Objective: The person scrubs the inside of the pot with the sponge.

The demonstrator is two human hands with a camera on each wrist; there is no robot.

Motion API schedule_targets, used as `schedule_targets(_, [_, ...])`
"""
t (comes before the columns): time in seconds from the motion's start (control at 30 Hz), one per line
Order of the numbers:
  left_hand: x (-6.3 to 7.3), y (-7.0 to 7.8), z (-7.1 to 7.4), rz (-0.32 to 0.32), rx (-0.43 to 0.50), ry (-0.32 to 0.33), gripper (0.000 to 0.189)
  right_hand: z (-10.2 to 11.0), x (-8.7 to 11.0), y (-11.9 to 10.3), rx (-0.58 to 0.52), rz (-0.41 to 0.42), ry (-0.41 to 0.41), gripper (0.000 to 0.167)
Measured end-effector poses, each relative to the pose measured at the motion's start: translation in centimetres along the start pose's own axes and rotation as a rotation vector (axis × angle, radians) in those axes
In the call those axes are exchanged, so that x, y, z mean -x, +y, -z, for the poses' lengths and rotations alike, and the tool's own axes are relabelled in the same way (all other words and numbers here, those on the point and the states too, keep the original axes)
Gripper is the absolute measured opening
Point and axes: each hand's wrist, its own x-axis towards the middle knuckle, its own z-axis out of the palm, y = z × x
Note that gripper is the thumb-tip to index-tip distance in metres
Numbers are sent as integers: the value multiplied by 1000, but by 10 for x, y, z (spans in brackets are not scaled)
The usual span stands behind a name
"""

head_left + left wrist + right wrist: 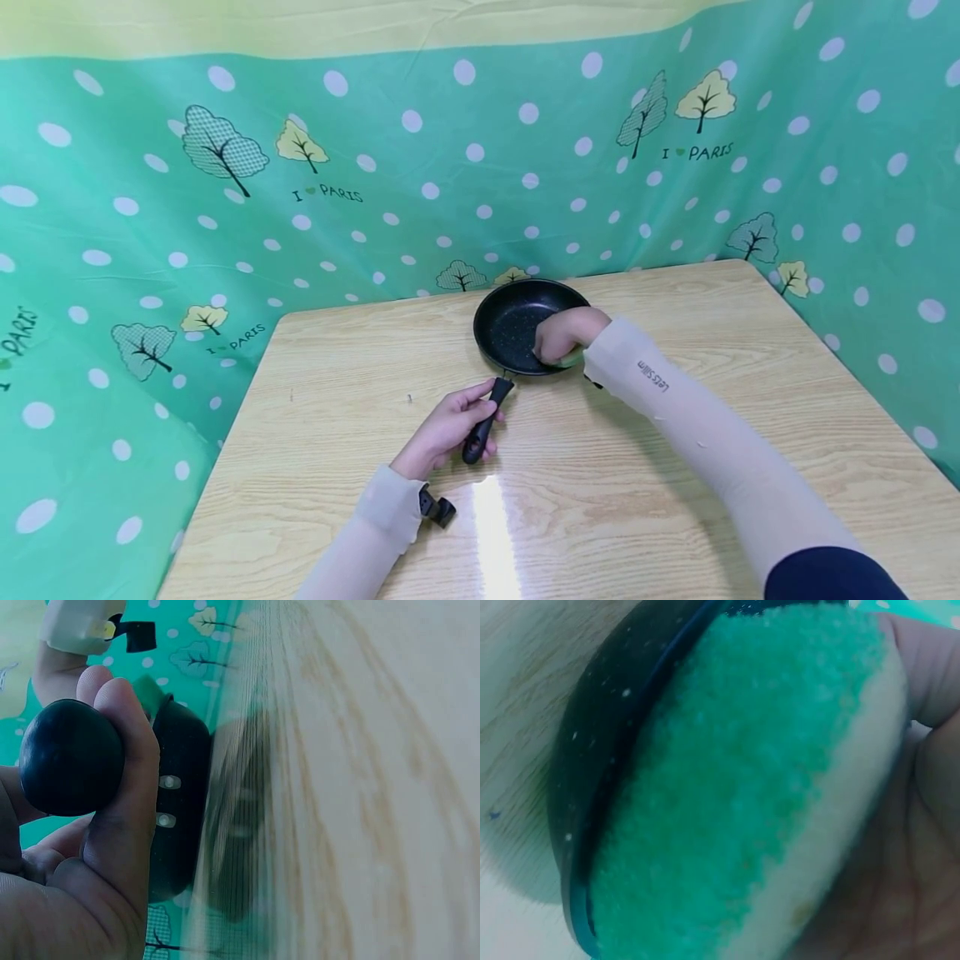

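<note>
A black frying pan (506, 321) with a speckled inside sits near the far edge of the table. My left hand (450, 423) grips its black handle (480, 429), which points back toward me. In the left wrist view the handle's rounded end (71, 757) shows among the curled fingers. Over the pan's right side, my right hand (562, 333) reaches in and holds a scrub sponge. The right wrist view has this sponge (720, 772) up close, with a rough green face and a pale backing, at the pan's rim. Its underside contact is hidden.
The wooden table (360, 367) has a bright light reflection in front of the handle. Behind it and along both sides hangs a green polka-dot curtain (420, 200). A black wrist mount (437, 507) sticks out from the left sleeve.
</note>
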Motion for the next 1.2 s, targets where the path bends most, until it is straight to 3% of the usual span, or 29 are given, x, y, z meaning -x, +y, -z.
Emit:
schedule_targets(0.17, [0,0,0,3,4,-1,58,-1,1,-6,9,45,-5,56])
schedule_targets(0.4, [1,1,0,-5,4,-2,58,-3,-5,-16,23,137,18,46])
schedule_targets(0.7, [1,1,0,-5,2,1,58,-10,-21,-24,-8,166,87,47])
schedule_targets(0.9, [2,2,0,2,5,-3,59,-12,-31,-24,-7,123,150,49])
schedule_targets(1.2, [1,2,0,13,7,-3,59,-11,-40,-26,-90,-2,198,55])
